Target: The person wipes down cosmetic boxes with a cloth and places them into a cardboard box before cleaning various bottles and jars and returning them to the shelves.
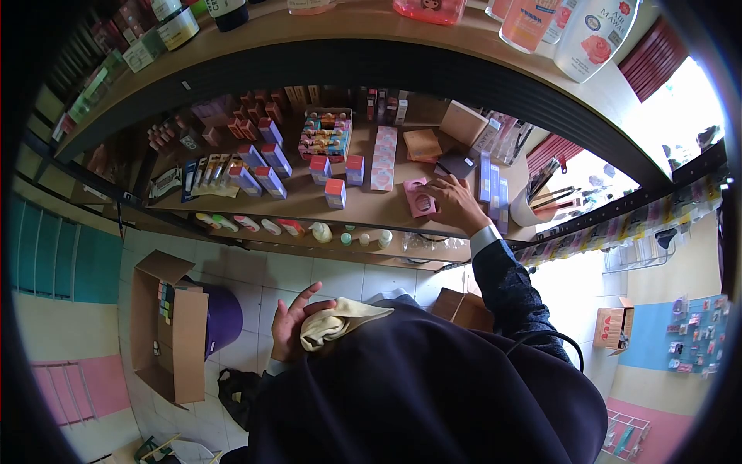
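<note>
On the middle shelf, my right hand (452,203) reaches over a pink box (419,198), its fingertips at the box's right edge. A dark box (454,164) lies just behind those fingers. To the left of the pink box stands a row of small pink-and-white boxes (383,158). Long blue boxes (495,189) lie right of my right hand. My left hand (291,323) is low in front of the body with a pale yellow cloth (336,322) in it, its fingers partly spread around the cloth.
Blue-and-orange boxes (335,193) and a display box (326,134) stand further left on the shelf. A white cup of brushes (525,209) is at its right end. Bottles (595,39) stand on the upper shelf. An open carton (189,340) sits on the floor.
</note>
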A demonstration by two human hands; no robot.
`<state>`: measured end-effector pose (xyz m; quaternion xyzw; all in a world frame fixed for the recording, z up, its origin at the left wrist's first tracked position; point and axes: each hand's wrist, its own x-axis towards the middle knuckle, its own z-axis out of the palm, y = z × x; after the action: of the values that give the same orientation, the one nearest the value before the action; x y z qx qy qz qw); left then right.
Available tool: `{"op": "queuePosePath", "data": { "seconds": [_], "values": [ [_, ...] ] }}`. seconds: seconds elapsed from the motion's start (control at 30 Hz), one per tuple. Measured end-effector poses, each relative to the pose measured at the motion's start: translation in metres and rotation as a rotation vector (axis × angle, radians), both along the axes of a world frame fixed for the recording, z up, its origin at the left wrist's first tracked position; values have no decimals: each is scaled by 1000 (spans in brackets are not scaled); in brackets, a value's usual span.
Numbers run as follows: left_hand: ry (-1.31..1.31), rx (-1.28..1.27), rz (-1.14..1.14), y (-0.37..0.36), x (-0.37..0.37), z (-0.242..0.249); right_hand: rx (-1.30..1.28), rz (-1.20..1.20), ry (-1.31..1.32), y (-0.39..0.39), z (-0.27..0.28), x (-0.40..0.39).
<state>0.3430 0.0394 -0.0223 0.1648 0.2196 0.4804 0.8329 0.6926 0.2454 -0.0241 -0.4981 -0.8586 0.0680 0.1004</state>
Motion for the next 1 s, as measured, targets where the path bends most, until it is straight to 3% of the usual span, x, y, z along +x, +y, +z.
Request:
{"op": "queuePosePath", "data": {
  "seconds": [0.27,0.4,0.47,0.53,0.67,0.7,0.8,0.83,0.87,0.9,0.97,1.0],
  "values": [
    [-19,26,25,0,-5,3,19,26,31,-5,5,-3],
    [153,87,239,-5,-9,5,171,-10,186,-20,42,-42],
    [583,189,431,0,-13,5,92,66,272,-30,42,-75],
    [508,142,563,5,-14,12,-207,297,610,-51,45,-125],
    [407,27,881,8,-27,18,-441,680,790,-101,31,-234],
    [385,42,944,8,-32,13,-639,736,761,-111,18,-256],
    [283,-102,1069,2,-49,5,-550,630,805,-144,4,-318],
    [511,6,1117,-3,-58,-10,-773,588,1017,-151,2,-337],
    [538,134,1145,-9,-66,-1,-1009,517,1211,-158,0,-355],
    [834,237,1160,-18,-79,0,-1038,523,1309,-162,5,-374],
    [1405,346,1125,-39,-104,7,-1159,446,1246,-165,-12,-404],
    [1418,317,1156,-49,-117,6,-1193,434,1246,-174,-4,-420]
  ]
}}
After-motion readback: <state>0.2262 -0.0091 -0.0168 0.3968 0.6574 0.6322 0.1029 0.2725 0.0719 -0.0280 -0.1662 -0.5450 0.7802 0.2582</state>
